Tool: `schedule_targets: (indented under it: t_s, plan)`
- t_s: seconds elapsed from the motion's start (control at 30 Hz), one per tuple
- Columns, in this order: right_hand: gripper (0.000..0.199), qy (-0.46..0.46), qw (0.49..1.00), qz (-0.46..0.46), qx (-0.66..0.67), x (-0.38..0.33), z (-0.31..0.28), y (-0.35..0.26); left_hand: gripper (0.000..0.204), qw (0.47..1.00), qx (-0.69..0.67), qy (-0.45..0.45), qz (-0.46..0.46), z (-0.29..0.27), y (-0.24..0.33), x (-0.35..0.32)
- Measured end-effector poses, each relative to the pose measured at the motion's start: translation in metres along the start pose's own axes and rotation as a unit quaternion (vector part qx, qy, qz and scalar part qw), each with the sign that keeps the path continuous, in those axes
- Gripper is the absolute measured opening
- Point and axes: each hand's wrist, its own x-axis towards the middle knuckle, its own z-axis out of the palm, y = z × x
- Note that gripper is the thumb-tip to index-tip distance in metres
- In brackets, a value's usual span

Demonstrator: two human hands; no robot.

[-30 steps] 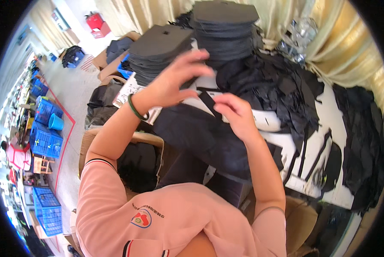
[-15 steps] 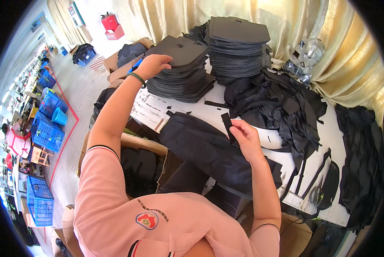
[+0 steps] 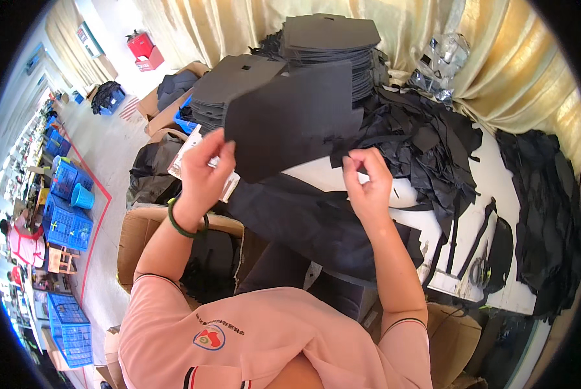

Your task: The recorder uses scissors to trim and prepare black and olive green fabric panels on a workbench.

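Gripped at its left edge by my closed left hand (image 3: 206,168), a stiff black panel (image 3: 281,126) is raised above the table and tilted. In the pinched fingers of my right hand (image 3: 371,178) is a short black strip (image 3: 337,157), close to the panel's lower right part, where a slot shows faintly. I cannot tell whether the strip goes through the slot. Behind the raised panel stand a stack of similar panels (image 3: 242,72) and a taller stack (image 3: 329,35). Below my hands, a large piece of black fabric (image 3: 297,217) lies over the table's front edge and my lap.
Right of the stacks lies a heap of black fabric pieces (image 3: 423,139) on the white table (image 3: 498,175). More black cloth (image 3: 540,214) hangs at the far right. An open cardboard box (image 3: 141,240) with black pieces stands at my left. Blue crates (image 3: 70,223) line the floor.
My left hand has come back from the nearer stack toward me, bringing a black panel. My right hand has moved up slightly with the strip, now beside the panel. The view has shifted somewhat.
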Motion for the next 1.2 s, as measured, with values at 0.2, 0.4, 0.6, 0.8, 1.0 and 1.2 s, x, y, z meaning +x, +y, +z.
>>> schedule_targets:
  t_s: [0.2,0.4,0.6,0.8,1.0,1.2]
  plan:
    - [0.011,-0.045,0.998,0.043,0.007,-0.017,0.001,0.011,0.024,0.997,-0.068,-0.038,-0.020,0.021,-0.014,-0.017]
    - [0.014,-0.079,0.977,0.141,0.138,-0.027,-0.016,0.013,0.025,0.967,-0.076,-0.222,0.095,0.009,-0.008,-0.010]
    - [0.018,-0.154,0.956,0.137,0.209,-0.031,-0.017,0.025,0.044,0.905,-0.267,-0.318,-0.090,0.051,0.004,-0.010]
    - [0.014,-0.226,0.938,0.204,0.168,-0.029,-0.027,0.012,0.027,0.960,-0.146,-0.226,0.075,0.113,-0.005,-0.025]
    - [0.036,-0.343,0.764,0.410,0.362,-0.005,-0.065,-0.003,0.020,0.942,0.036,-0.190,0.273,0.119,0.013,-0.010]
    - [0.039,-0.354,0.822,0.371,0.247,-0.005,-0.078,0.020,0.008,0.941,-0.207,-0.266,-0.031,0.090,0.004,-0.004]
